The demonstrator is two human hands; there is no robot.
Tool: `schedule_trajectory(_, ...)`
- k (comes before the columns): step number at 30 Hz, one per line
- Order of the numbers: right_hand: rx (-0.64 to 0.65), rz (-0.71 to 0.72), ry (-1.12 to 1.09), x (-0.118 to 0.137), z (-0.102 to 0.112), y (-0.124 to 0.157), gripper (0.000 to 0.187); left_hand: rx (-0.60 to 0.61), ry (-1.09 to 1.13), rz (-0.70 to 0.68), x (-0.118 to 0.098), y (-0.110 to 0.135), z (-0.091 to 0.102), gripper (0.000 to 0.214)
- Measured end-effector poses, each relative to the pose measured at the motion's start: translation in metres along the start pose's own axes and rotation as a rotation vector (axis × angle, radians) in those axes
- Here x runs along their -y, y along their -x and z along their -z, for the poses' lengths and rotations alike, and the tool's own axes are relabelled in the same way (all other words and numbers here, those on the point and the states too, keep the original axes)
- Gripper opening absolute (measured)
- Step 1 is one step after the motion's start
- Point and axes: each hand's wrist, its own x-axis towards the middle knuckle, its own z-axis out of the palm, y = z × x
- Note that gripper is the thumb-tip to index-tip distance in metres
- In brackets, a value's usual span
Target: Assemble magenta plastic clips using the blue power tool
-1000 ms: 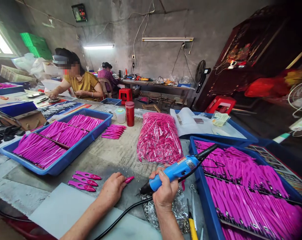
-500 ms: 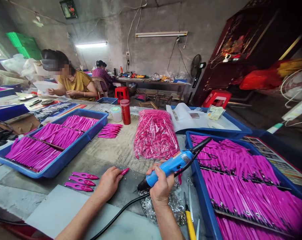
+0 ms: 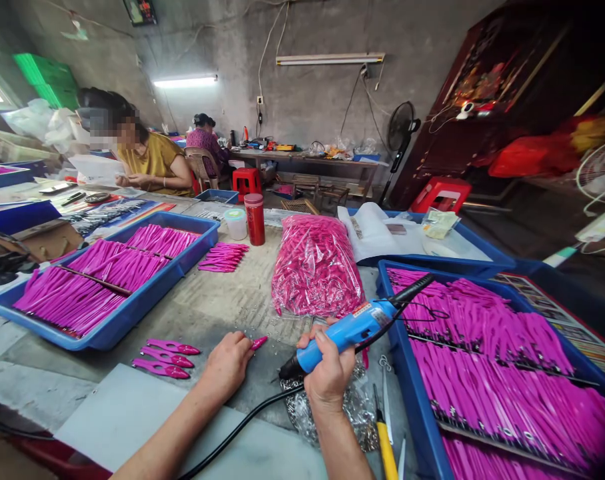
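My right hand (image 3: 328,371) is wrapped around a blue electric screwdriver (image 3: 346,332), its black tip angled down to the left above the bench. A black cable runs from behind it past my wrist. My left hand (image 3: 227,365) rests on the grey mat with fingers closed on a pink plastic piece (image 3: 259,343); only its pointed end shows. Left of that hand lie three pink scissor-shaped pieces (image 3: 165,360) in a row. Beneath the screwdriver sits a clear bag of small metal parts (image 3: 327,413). Tiny bits are scattered beyond my left fingers.
A bulging bag of pink parts (image 3: 315,267) stands ahead. Blue trays (image 3: 393,333) of magenta pieces flank the bench, another blue tray (image 3: 182,277) at left. A yellow-handled tool (image 3: 386,450) and scissors (image 3: 386,400) lie at right. Two people sit beyond; a red jar (image 3: 255,220) stands behind.
The view has shifted slightly. Both my hands keep their grips in nearly the same places. The co-worker in yellow has brought their hands closer together.
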Motion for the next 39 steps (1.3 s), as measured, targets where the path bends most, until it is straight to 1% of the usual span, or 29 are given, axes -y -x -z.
schedule_trajectory(8,-0.033,-0.009,0.019,0.001,-0.001,0.001,0.039,0.016,-0.014,0.017,-0.003,0.0,0.002,0.025)
schedule_trajectory(19,-0.021,-0.002,0.034,0.0,0.001,0.001,0.04,0.035,0.015,0.013,-0.001,-0.001,0.003,0.027)
schedule_trajectory(24,-0.008,0.028,0.052,0.001,-0.003,0.002,0.039,0.012,0.065,0.022,0.0,-0.001,0.002,0.025)
schedule_trajectory(28,0.072,0.082,0.079,0.001,-0.013,0.003,0.036,0.01,0.09,0.042,0.0,-0.001,-0.001,0.024)
schedule_trajectory(33,0.189,0.163,0.147,-0.006,-0.034,-0.001,0.037,0.009,0.14,0.057,0.001,-0.001,-0.006,0.024)
schedule_trajectory(39,0.256,0.212,0.239,-0.021,-0.057,-0.007,0.035,-0.005,0.165,0.053,0.002,0.0,-0.009,0.023)
